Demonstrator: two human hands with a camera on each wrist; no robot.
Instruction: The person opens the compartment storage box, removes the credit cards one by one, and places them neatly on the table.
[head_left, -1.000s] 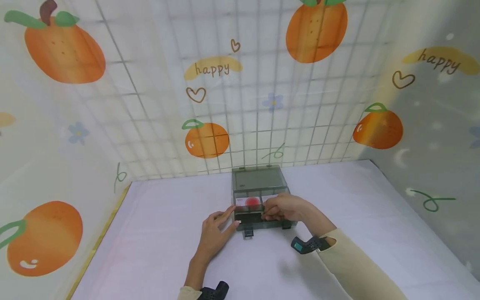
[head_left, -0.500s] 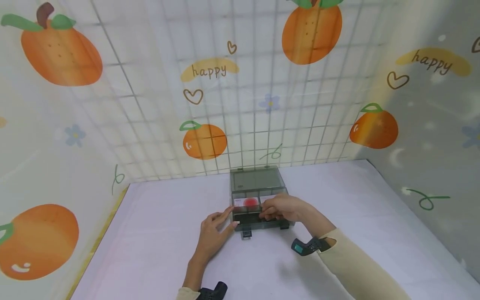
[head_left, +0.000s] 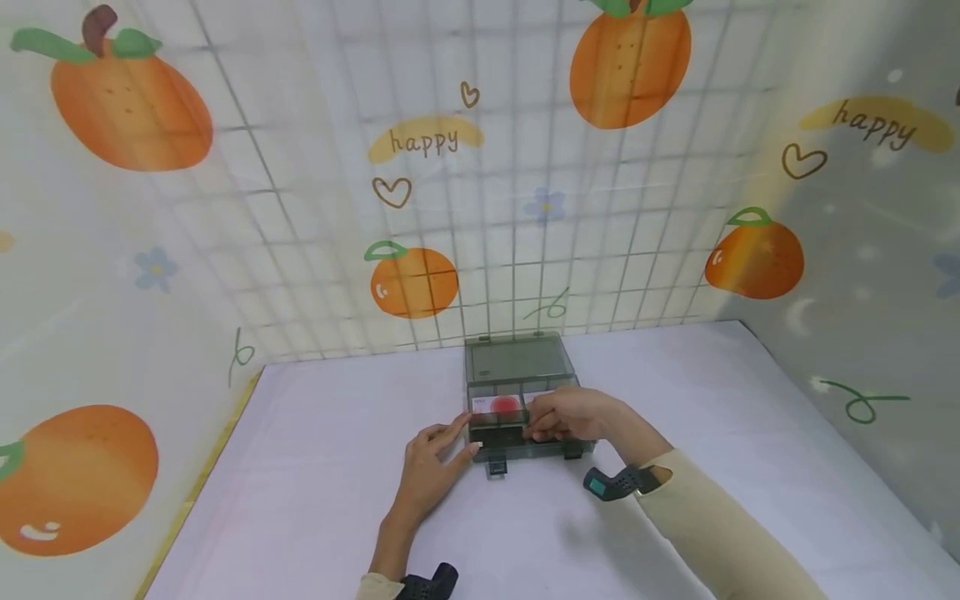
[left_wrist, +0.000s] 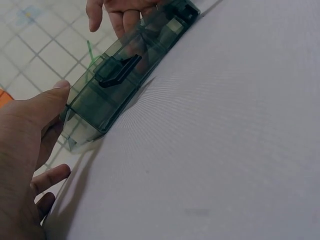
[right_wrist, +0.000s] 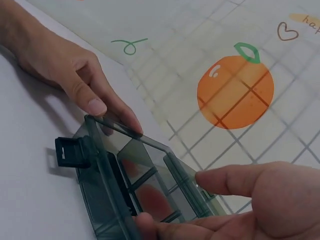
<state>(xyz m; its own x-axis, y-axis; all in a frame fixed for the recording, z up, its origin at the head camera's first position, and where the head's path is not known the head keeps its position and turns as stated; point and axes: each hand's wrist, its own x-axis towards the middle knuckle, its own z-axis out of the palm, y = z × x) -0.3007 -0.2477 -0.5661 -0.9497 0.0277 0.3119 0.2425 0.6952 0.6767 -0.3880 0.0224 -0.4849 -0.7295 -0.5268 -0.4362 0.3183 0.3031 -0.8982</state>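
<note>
Evidently, box (head_left: 534, 452) stood on table (head_left: 322, 467), lid (head_left: 519, 360) folded back. L hand (head_left: 429, 471), fingers extended, touched box's left edge; R hand (head_left: 570, 414) was over box's right side, fingers bent, grip n/c (partly hidden). Risk: R hand snagging a divider (right_wrist: 146, 178), w/ L hold too light, could've shifted box.

Right sleeve (head_left: 723, 525) slightly higher now

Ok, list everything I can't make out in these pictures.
Head view: whether the right grip pinches anything; its own curled fingers get in the way.
Head view: the print on the red-spotted piece; too small to read.
Right wrist view: the right end of the green box; cut off by the bottom edge.
</note>
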